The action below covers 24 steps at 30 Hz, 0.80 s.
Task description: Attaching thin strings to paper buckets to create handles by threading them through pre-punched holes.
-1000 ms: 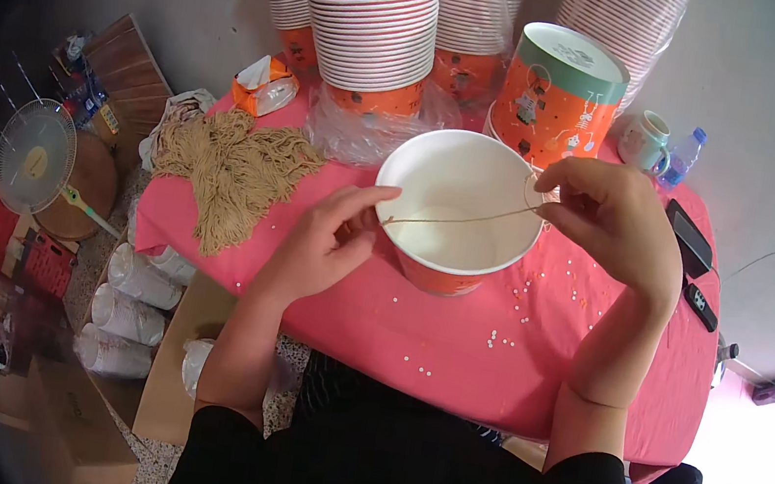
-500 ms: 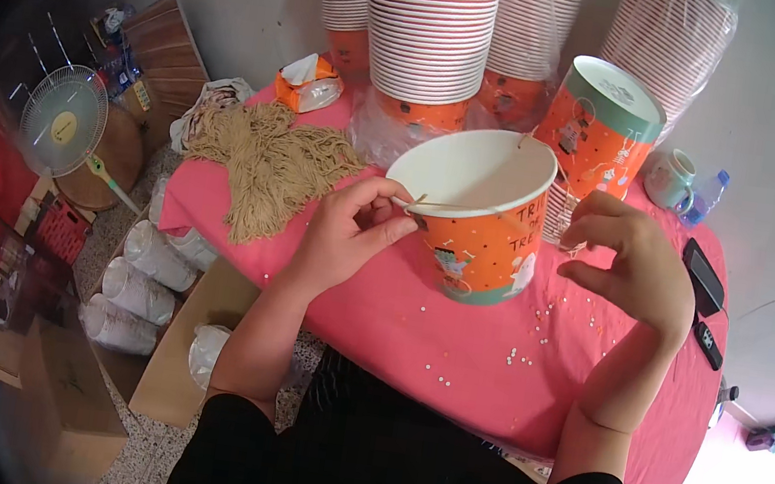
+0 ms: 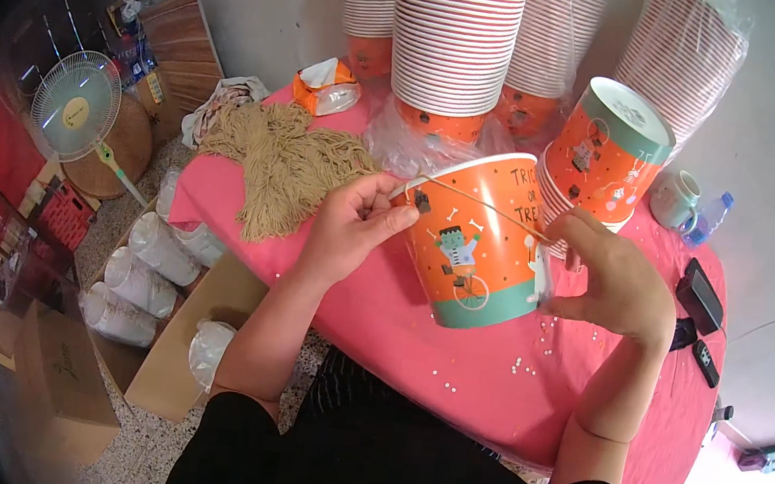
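Observation:
An orange paper bucket [image 3: 475, 254] with a green base band and a cartoon figure tilts over the table, its printed side facing me. My left hand [image 3: 351, 222] pinches its rim at the left, thumb outside. A thin tan cord [image 3: 483, 199] runs from the bucket's left edge across the front to my right fingers. My right hand [image 3: 615, 279] curls around the bucket's right side, thumb low near the green band; part of its grip is hidden. To the left lies a loose heap of tan cords [image 3: 285, 163].
Tall stacks of nested buckets [image 3: 453, 43] stand at the back. An upturned bucket [image 3: 609, 144] tops another stack, near a mug [image 3: 676, 198] and bottle [image 3: 708, 218]. Small white dots [image 3: 521, 365] litter the pink tablecloth [image 3: 376, 325]. An open carton [image 3: 185, 342] stands left below.
The bucket has tipped so its printed front shows and its inside is hidden. My right hand has moved in from beside it onto its right side. The view has shifted slightly.

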Each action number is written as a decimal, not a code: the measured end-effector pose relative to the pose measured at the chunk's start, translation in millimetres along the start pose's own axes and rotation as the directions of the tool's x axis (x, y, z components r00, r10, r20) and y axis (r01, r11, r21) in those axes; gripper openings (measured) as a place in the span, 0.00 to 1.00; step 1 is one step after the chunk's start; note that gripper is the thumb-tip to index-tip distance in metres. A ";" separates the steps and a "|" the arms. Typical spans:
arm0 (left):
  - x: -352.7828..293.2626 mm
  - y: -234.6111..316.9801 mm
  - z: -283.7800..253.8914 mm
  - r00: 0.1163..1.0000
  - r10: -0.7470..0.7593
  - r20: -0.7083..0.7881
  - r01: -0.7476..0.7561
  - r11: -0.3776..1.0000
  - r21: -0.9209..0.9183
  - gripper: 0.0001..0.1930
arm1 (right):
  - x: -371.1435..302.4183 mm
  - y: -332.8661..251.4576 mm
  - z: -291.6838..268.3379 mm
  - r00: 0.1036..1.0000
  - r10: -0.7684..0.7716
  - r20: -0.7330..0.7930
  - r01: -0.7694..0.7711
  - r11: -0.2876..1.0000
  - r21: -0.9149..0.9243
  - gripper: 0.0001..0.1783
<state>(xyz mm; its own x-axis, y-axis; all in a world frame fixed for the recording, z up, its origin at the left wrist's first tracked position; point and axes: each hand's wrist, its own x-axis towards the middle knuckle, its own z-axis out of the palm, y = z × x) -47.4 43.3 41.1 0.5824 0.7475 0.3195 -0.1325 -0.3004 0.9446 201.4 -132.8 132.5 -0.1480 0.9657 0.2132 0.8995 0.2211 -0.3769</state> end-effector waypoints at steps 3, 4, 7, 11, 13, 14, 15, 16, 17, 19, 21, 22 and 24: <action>2.6 0.2 0.3 0.998 -0.034 -0.045 0.029 0.995 -0.094 0.13 | 0.6 -3.0 0.1 1.000 -0.007 0.003 0.007 1.000 0.022 0.39; 2.5 1.1 1.1 0.997 -0.045 -0.055 0.036 0.988 -0.151 0.13 | 1.3 -3.8 1.4 1.000 0.001 0.002 -0.001 1.000 0.022 0.39; 7.5 -9.0 -8.2 0.995 -0.099 -0.008 0.096 0.973 -0.209 0.13 | 8.2 0.1 13.2 0.979 -0.123 -0.161 0.115 0.992 -0.059 0.39; 17.7 -17.8 -1.5 0.984 -0.166 -0.057 0.133 0.915 -0.382 0.11 | 9.3 -6.0 10.3 0.964 -0.108 -0.242 0.104 0.994 -0.028 0.32; 30.9 -29.5 -1.4 0.984 -0.154 -0.087 0.106 0.908 -0.405 0.11 | 8.0 -9.3 2.0 0.929 -0.139 -0.343 0.181 0.979 0.091 0.29; 37.4 -40.0 -3.6 0.979 -0.147 -0.144 0.073 0.904 -0.421 0.11 | 8.8 -12.6 -0.7 0.896 -0.133 -0.423 0.198 0.974 0.113 0.29; 48.6 -64.5 -5.6 0.995 -0.023 -0.099 -0.022 0.903 -0.430 0.10 | 9.4 -12.4 -5.3 0.849 -0.157 -0.504 0.226 0.971 0.078 0.28; 58.5 -80.8 3.6 0.991 -0.025 -0.129 -0.025 0.927 -0.375 0.09 | 8.5 -8.4 -10.4 0.798 -0.174 -0.576 0.243 0.969 0.044 0.27; 63.8 -70.2 24.5 0.988 -0.041 -0.148 -0.008 0.947 -0.321 0.08 | 8.5 1.9 -15.0 0.776 -0.117 -0.620 0.190 0.980 0.052 0.24; 66.6 -81.4 34.4 0.967 0.224 -0.120 -0.220 0.974 0.047 0.06 | 14.0 14.7 -26.9 0.739 0.077 -0.669 0.098 0.970 0.220 0.22; 62.2 -92.5 42.8 0.993 0.112 -0.044 -0.115 0.991 -0.074 0.07 | 15.0 10.5 -49.9 0.713 0.194 -0.674 0.060 0.941 0.333 0.17; 63.3 -121.2 30.5 0.988 0.153 -0.035 -0.153 0.988 0.007 0.06 | 23.7 -5.3 -57.9 0.667 0.241 -0.704 0.099 0.909 0.406 0.16; 58.2 -118.0 36.0 0.992 0.120 0.033 -0.121 0.992 0.033 0.05 | 23.2 22.7 -85.3 0.599 0.228 -0.768 0.101 0.930 0.354 0.25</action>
<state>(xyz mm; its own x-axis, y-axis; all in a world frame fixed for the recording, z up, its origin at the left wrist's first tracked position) 31.1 100.9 -54.5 0.5884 0.6860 0.4280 -0.1754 -0.4084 0.8958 253.4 -116.9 205.9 0.4320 0.5239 0.7341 0.6757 0.3510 -0.6482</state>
